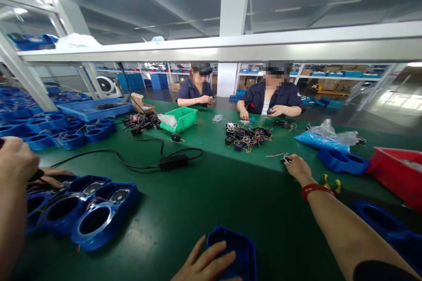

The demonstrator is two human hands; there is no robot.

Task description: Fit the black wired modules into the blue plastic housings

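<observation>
At the bottom edge my left hand (206, 263) lies with spread fingers across the left side of a blue plastic housing (242, 246). My right hand (298, 169), a red bracelet on its wrist, reaches far over the green table. Its fingers are closed on a small black part with wires (285, 158), partly hidden by the fingertips; thin leads trail to the left. Left of this hand lies a pile of black wired parts (245, 136). To its right stand another blue housing (343, 160) and small yellow pieces (338, 185).
At left, a co-worker's hands (16, 160) are over several blue housings with round openings (94, 221). A black power adapter (173, 162) with its cable crosses the table. Further off stand a green bin (186, 118), a red bin (395, 175) and two seated co-workers (268, 96).
</observation>
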